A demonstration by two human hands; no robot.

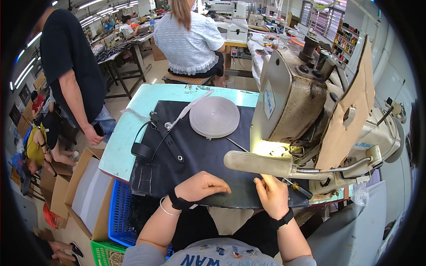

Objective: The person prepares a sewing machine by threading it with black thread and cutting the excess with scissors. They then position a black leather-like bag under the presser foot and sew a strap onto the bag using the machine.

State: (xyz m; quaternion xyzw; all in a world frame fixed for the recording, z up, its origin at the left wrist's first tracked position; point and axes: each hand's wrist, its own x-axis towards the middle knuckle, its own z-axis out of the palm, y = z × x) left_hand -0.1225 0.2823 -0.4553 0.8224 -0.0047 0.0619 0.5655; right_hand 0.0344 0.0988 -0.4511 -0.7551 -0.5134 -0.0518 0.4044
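Note:
My left hand is over the front of a black mat, its fingers bent and pressed together, pointing right. Its palm side is hidden, so what it holds, if anything, does not show. My right hand is across from it, by the sewing machine's pale guard bar. Thumb and forefinger are close together there; anything between them is too small to make out. A screwdriver with a yellow and black handle lies just right of that hand. Beyond both hands lies a flat roll of grey tape.
The sewing machine, with a cardboard sheet against it, fills the right side. A black strap-like bar lies left on the turquoise table. Blue and green baskets and a carton stand lower left. People are nearby.

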